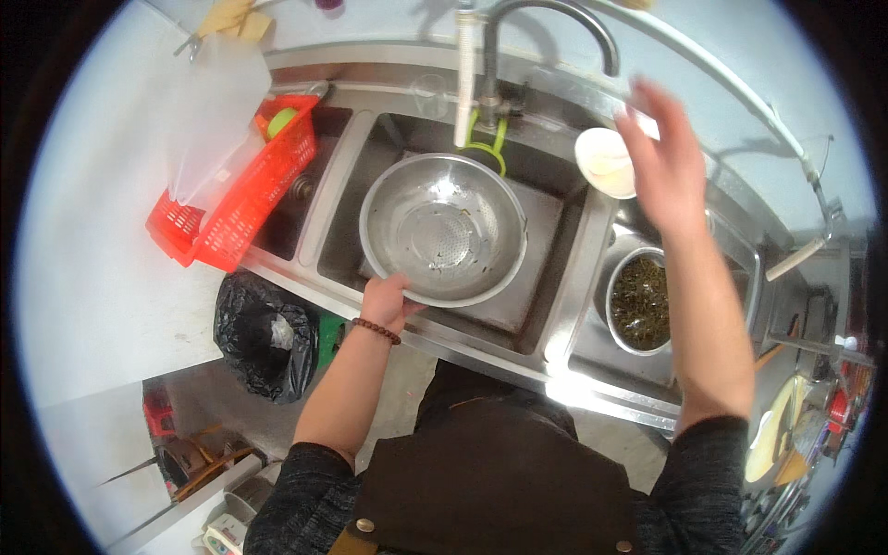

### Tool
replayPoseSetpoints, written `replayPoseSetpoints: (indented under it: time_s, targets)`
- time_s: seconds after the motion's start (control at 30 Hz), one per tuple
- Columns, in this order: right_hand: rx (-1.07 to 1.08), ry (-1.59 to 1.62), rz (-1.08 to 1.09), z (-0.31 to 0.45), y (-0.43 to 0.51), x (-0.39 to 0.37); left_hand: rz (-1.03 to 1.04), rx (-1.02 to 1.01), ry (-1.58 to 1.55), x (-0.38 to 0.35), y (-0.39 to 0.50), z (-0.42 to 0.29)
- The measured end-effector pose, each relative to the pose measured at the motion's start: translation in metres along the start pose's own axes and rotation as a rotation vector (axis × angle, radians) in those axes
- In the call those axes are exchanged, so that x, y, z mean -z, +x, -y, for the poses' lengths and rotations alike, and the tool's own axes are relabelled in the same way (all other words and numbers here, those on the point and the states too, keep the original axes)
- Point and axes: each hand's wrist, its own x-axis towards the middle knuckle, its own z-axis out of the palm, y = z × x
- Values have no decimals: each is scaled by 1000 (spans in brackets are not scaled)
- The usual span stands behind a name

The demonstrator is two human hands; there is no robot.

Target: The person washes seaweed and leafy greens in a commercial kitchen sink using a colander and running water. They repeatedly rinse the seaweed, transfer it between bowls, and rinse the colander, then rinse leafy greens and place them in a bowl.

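Note:
My left hand [386, 300] grips the near rim of a stainless steel colander [444, 236], thumb over the edge. Dark plant bits cling to its inside. It is over the middle basin [534, 270] of a steel sink. My right hand [666, 156], blurred, is raised at the back right with fingers apart and seems to hold nothing. Beside its fingers is a white bowl [603, 163] with something pale in it; whether they touch I cannot tell. Below the right forearm, a metal bowl [614, 326] of dark green shredded plant matter in liquid sits in the right basin, partly hidden.
A curved faucet [555, 7] and a white ribbed hose [465, 76] rise behind the colander. A green-handled item [494, 146] lies below them. At left, a red plastic basket [263, 187] spans the left basin. A black bin bag [260, 340] stands below it.

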Motion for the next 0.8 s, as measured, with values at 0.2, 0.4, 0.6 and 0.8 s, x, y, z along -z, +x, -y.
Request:
replayPoseSetpoints:
  time_s: [0.2,0.4,0.6,0.8]
  targets:
    - [122,-186,-89,107,143,-125,72,93,18,23,40,-22]
    - [-104,333,107,58,184,-128,128,101,-18,33,48,-29]
    - [-492,1116,-140,9,136,-146,178,223,-19,35,62,-35]
    - [-995,1315,190,-34,35,-233,158,252,-3,35,67,-36]
